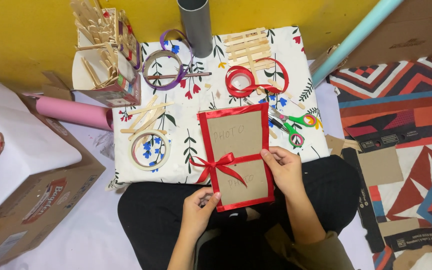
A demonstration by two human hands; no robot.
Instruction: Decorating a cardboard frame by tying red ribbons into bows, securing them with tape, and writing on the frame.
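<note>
A brown cardboard rectangle (pixel 236 135) with a red ribbon border lies partly on my lap and partly on the flowered cloth. A red ribbon band crosses its middle and ends in a bow (pixel 215 167) at the left edge. My left hand (pixel 198 210) grips the card's lower left corner. My right hand (pixel 283 167) holds the right edge, thumb on the ribbon band.
On the flowered cloth (pixel 191 100) lie green-handled scissors (pixel 293 125), a red ribbon coil (pixel 248 79), a purple ribbon coil (pixel 166 65), a tape roll (pixel 149 150), loose wooden sticks (pixel 143 117) and a stick lattice (pixel 248 47). A stick-filled box (pixel 106 55), grey tube (pixel 196 25), pink roll (pixel 73 112) and cardboard box (pixel 31 200) surround it.
</note>
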